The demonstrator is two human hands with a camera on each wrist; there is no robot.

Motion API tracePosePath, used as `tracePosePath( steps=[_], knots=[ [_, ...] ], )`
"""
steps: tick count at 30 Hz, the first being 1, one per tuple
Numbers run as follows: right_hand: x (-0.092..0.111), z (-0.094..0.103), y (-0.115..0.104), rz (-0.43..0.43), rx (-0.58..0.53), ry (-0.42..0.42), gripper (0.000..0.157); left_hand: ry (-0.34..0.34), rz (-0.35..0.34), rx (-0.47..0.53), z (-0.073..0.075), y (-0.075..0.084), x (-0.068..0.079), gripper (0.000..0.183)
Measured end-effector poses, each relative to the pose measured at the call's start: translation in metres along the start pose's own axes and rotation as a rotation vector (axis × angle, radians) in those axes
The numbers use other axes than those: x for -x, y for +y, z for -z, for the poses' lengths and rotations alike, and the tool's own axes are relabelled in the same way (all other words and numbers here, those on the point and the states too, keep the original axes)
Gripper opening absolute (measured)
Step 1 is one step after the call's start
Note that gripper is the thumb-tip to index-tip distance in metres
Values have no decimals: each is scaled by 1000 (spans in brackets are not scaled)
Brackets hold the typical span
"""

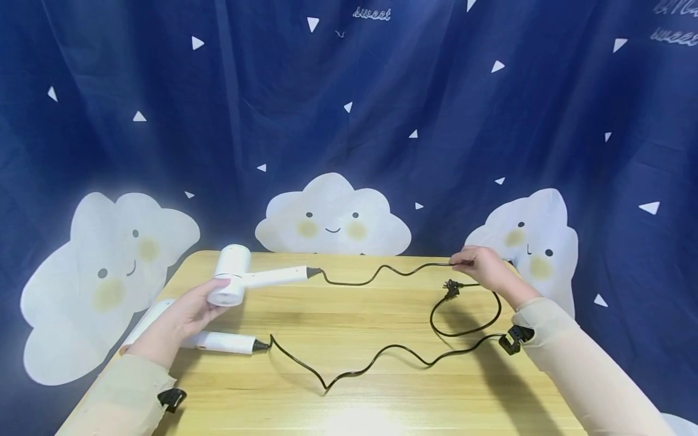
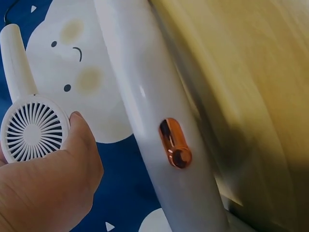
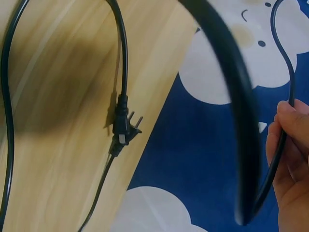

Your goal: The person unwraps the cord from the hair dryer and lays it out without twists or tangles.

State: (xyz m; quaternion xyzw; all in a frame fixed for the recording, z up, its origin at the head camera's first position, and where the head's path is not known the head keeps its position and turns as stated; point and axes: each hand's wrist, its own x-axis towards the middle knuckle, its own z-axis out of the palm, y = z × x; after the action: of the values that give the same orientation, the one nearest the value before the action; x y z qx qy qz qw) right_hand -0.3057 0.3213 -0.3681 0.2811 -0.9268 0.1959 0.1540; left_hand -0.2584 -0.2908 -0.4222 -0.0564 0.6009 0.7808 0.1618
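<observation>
My left hand (image 1: pixel 191 306) grips a white hair dryer (image 1: pixel 234 260) around its head at the table's far left. The handle points right, and the left wrist view shows its round slotted grille (image 2: pixel 33 134). At the far right my right hand (image 1: pixel 487 266) pinches this dryer's black cord (image 1: pixel 360 283) between thumb and fingers, above the tabletop. A second white hair dryer (image 1: pixel 223 343) lies partly hidden beneath my left forearm; an orange switch (image 2: pixel 175 144) shows on its handle. Its black cord (image 1: pixel 376 357) runs in bends toward my right wrist.
Black plugs (image 1: pixel 451 290) lie close together on the wooden table (image 1: pixel 349 321), near a cord loop below my right hand. Metal prongs (image 3: pixel 135 121) show in the right wrist view. A blue curtain (image 1: pixel 349 145) with white clouds hangs behind the table's far edge.
</observation>
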Motion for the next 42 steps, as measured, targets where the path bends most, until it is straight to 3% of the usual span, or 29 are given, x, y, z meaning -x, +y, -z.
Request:
tracePosePath(
  steps=[11,29,42],
  knots=[
    [-1,15,-3,29,18,7,14,16,14,7,15,-3,0,54],
    [-9,35,7,143,105,12,20,50,40,-13,23,3,-7,50],
    [-20,41,4,125,220,8,17,61,61,-27,27,-1,-10,40]
  ],
)
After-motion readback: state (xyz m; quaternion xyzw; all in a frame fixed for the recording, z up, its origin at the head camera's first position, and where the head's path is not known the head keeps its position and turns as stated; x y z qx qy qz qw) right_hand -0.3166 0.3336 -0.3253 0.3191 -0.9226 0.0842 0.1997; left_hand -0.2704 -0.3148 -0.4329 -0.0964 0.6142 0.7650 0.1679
